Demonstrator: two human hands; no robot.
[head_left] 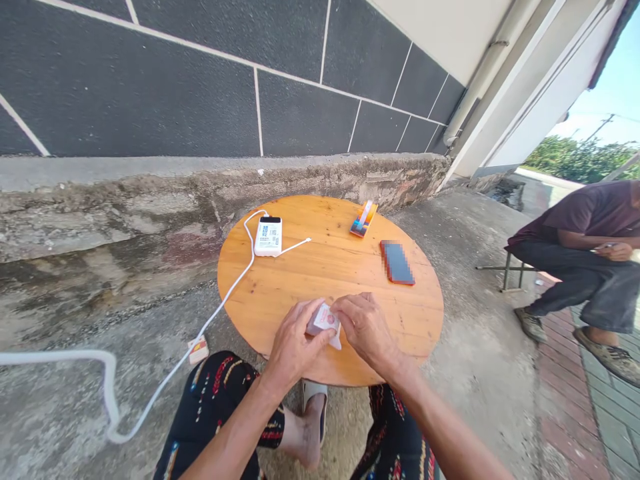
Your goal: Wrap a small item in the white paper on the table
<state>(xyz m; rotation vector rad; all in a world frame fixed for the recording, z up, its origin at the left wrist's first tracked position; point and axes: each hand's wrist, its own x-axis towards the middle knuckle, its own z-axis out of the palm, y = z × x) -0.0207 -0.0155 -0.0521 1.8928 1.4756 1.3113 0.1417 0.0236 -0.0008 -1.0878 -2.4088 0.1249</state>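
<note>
A small white packet with red print (326, 321) sits between both my hands over the near edge of the round wooden table (300, 280). My left hand (295, 341) grips the packet from the left with fingers curled round it. My right hand (364, 325) pinches its right side, fingers pressed together. Part of the packet is hidden under my fingers.
On the table lie a white power bank (269, 236) with a white cable (220, 303) trailing off to the left, a red phone (397, 262) and a small colourful box (363, 219). A concrete ledge and dark tiled wall stand behind. Another person (585, 253) sits at the right.
</note>
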